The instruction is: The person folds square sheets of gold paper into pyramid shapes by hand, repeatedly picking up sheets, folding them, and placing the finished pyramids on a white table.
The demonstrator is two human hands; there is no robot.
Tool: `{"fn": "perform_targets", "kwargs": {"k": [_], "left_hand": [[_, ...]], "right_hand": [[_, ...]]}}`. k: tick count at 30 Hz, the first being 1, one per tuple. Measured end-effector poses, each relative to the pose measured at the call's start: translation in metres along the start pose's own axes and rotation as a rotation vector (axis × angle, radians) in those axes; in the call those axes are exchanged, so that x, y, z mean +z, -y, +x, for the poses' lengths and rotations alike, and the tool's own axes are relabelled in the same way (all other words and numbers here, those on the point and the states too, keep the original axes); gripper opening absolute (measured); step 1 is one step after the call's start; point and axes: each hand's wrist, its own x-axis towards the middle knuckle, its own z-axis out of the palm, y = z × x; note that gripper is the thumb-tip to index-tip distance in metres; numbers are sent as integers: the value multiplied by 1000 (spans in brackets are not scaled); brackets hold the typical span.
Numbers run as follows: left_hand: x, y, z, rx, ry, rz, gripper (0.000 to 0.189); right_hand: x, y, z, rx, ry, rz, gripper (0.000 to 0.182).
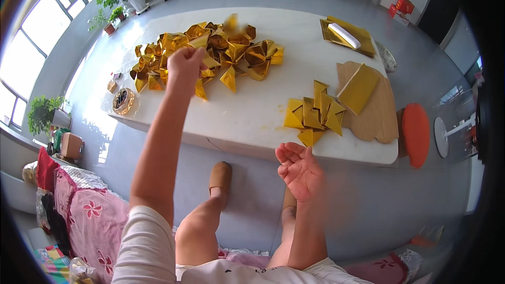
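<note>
My left hand [185, 65] reaches over the table at the near edge of a heap of folded gold foil paper pieces [158, 61]. Its fingers are pinched together at a gold foil piece [209, 58]; whether that piece is gripped or lies behind the fingers is hard to tell. One blurred gold piece [232, 25] shows at the heap's far side. My right hand [302, 171] is palm up with curled, parted fingers and holds nothing, just off the table's near edge. Beyond it lies a smaller pile of flat folded gold pieces [311, 116], beside a gold paper stack [358, 88] on brown cardboard [378, 114].
On the white table [244, 122], gold sheets [369, 43] lie at the far right under a white bar-shaped object [344, 35]. A glass dish [123, 101] sits at the left end. An orange stool [416, 135] stands by the right end.
</note>
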Motion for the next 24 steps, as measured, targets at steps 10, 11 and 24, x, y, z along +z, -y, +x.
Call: {"fn": "perform_targets", "kwargs": {"k": [10,11,24], "left_hand": [[53,8,120,-212,-74,-22,13],[54,14,123,-182,-31,-106,13],[114,44,14,256,466,529,13]], "right_hand": [[-9,26,-6,-41,-6,51,34],[-9,28,-7,-46,0,55,34],[-25,51,-21,-220,-63,218,24]]}}
